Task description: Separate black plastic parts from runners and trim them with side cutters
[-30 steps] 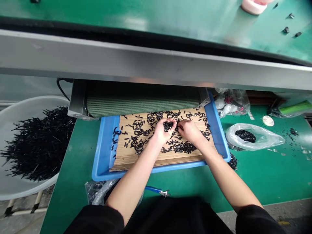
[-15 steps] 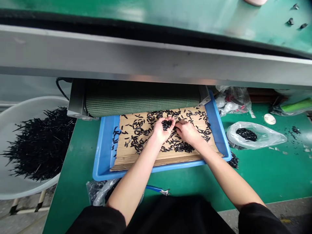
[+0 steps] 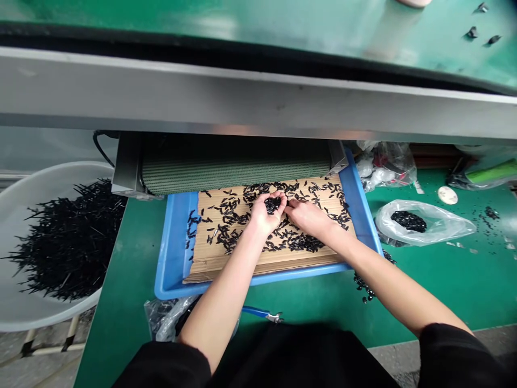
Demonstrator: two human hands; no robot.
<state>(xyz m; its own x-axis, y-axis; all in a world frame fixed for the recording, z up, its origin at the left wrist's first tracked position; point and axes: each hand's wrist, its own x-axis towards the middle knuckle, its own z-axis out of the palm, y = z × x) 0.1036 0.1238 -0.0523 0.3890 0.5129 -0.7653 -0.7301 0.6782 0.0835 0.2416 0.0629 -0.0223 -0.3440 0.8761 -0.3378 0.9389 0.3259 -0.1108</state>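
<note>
My left hand (image 3: pixel 262 216) is cupped palm up around a heap of small shiny black pieces (image 3: pixel 272 205). Its fingertips meet the fingers of my right hand (image 3: pixel 309 218), which are pinched together; whatever they hold is too small to make out. Both hands are over a sheet of corrugated cardboard (image 3: pixel 222 267) lying in a blue tray (image 3: pixel 167 264). Many more slim black pieces (image 3: pixel 309 243) are scattered across the cardboard, and a few lie on the tray's left side.
A green-belted conveyor end (image 3: pixel 238 175) overhangs the tray's back under a metal beam (image 3: pixel 258 108). At left stands a white tub (image 3: pixel 24 188) of black strips. Right of the tray lies an open plastic bag (image 3: pixel 448 229); blue-handled nippers (image 3: pixel 262 313) lie in front.
My right hand has shifted slightly left, against my left hand's fingertips, and its forearm has swung right, uncovering black pieces on the table. The left hand stays cupped.
</note>
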